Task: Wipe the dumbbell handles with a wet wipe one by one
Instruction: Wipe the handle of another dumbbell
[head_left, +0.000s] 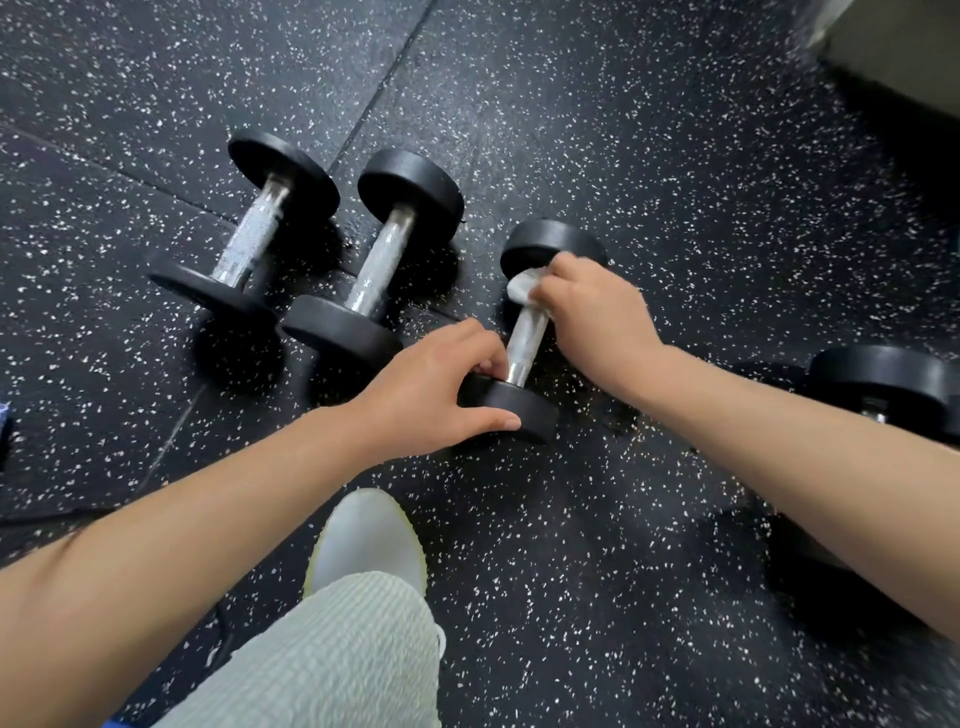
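Small dumbbell (514, 408) lies on the floor (675, 156), right of two larger dumbbells (379, 254), long axis running away from the person, leaning slightly right. Right hand (597, 306) curls round the wet wipe (522, 288) at the far end of the handle (525, 343); left hand (441, 389) clasps the near head. Mid-wipe (near stretch bare). Larger pair: wiped or not, cannot tell.

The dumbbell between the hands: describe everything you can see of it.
The dumbbell has two round black heads that look rubbery and a knurled silver metal handle. It lies on the speckled floor, one head nearer the person. The left hand grips the near head, thumb on its rim. The right hand holds a white wipe round the handle's far end, beside the far head.
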